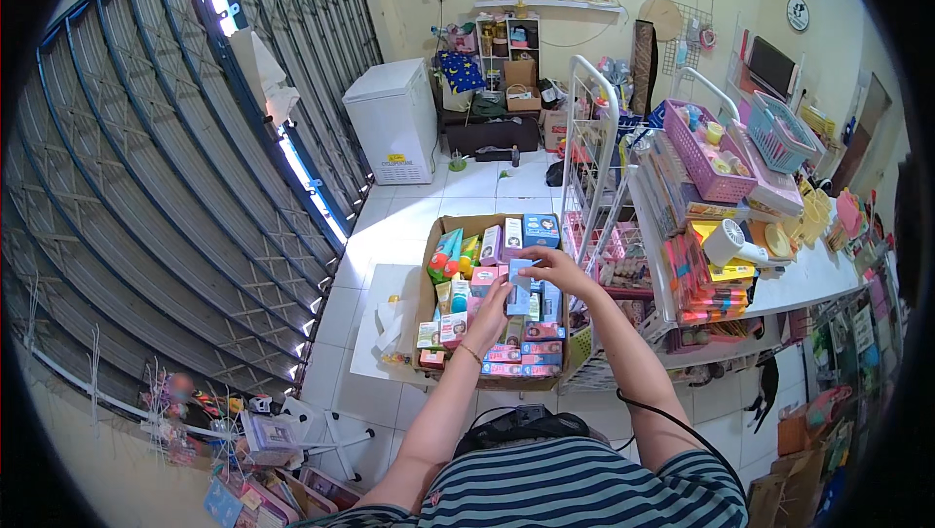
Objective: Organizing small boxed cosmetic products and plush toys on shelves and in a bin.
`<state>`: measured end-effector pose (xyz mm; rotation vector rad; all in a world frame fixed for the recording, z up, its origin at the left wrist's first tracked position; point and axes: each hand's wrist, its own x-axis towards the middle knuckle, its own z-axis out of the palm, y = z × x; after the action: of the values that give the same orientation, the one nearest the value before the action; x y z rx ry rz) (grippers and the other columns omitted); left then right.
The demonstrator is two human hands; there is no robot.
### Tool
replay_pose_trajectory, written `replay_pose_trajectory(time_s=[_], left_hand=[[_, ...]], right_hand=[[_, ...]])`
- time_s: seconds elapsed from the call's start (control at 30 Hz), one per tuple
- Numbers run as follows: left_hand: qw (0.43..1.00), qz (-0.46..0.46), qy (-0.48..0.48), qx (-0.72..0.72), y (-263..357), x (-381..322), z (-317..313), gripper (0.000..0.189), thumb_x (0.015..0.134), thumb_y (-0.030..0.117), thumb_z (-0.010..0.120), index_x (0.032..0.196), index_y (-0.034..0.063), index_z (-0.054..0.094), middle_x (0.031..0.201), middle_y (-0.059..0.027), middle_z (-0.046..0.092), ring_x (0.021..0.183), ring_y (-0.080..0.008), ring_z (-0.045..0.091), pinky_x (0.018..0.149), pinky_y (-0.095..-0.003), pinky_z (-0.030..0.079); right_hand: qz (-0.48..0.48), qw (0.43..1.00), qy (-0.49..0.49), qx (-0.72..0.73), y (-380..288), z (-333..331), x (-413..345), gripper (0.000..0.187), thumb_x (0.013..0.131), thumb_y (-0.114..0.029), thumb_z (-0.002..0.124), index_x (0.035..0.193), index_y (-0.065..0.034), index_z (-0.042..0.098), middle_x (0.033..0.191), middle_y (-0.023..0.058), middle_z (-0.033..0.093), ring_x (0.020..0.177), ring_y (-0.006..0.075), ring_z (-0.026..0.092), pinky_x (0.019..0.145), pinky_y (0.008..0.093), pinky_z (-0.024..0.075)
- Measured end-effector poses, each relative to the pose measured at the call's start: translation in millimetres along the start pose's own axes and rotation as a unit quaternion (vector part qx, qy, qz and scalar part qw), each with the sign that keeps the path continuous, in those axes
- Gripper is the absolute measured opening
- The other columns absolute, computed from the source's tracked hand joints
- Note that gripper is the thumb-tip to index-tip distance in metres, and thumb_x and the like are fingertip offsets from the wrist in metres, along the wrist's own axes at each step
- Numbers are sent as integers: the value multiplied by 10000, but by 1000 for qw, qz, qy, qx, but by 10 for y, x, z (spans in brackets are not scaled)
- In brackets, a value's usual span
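Observation:
Above an opened cardboard carton [454, 223], a small light-blue box [519, 288] is held upright between my two hands. The fingers of my left hand [494, 310] rest on its left side, while my right hand [561, 272] grips its upper right part. Packed in the carton are several small product boxes, among them a purple-and-white box [491, 244] and a darker blue box [540, 229] at the far right corner. Colourful tubes [445, 253] stand at the far left. Pink-and-blue boxes [541, 347] lie stacked at the near right.
The carton rests on a white tabletop [363, 360]. Close on the right are a white wire rack [584, 141] and a counter [785, 290] carrying a pink basket [712, 170] and a handheld fan [727, 241]. A chest freezer [391, 122] stands beyond; a folding metal shutter [168, 184] lines the left.

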<state>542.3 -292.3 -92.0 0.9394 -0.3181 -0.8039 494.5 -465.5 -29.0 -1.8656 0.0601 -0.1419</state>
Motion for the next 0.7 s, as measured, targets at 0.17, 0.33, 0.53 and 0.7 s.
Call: replay_pose_trajectory(time_s=[0.17, 0.33, 0.53, 0.7], left_hand=[[998, -35, 16, 42, -179, 109, -70, 418, 944, 222, 441, 1314, 49, 355, 1244, -72, 471, 1125, -165, 462, 947, -339, 373], [996, -23, 26, 88, -259, 159, -128, 436, 941, 297, 441, 1313, 75, 390, 1255, -70, 460, 1152, -177, 433, 956, -369, 354], [988, -104, 26, 115, -617, 426, -404, 494, 921, 378, 450, 1302, 65, 416, 1264, -125, 446, 1175, -230, 412, 986, -366, 331], [964, -126, 61, 228, -498, 299, -179, 520, 913, 399, 457, 1287, 40, 429, 1241, -133, 457, 1140, -242, 452, 946, -360, 371]], right_hand=[[17, 999, -3, 31, 179, -102, 38, 344, 769, -116, 702, 1093, -45, 612, 999, 74, 616, 810, 125, 612, 728, 260, 494], [38, 996, 66, -40, 565, -157, 97, 332, 755, -113, 713, 1066, -40, 623, 970, 71, 628, 808, 126, 610, 710, 263, 500], [12, 987, 86, -133, 899, 9, 163, 312, 719, -88, 720, 1020, -52, 642, 850, 91, 651, 786, 156, 604, 692, 293, 484], [-28, 958, 99, -267, 982, 105, 111, 271, 688, -121, 705, 947, -46, 671, 828, 147, 653, 770, 278, 611, 728, 364, 473]])
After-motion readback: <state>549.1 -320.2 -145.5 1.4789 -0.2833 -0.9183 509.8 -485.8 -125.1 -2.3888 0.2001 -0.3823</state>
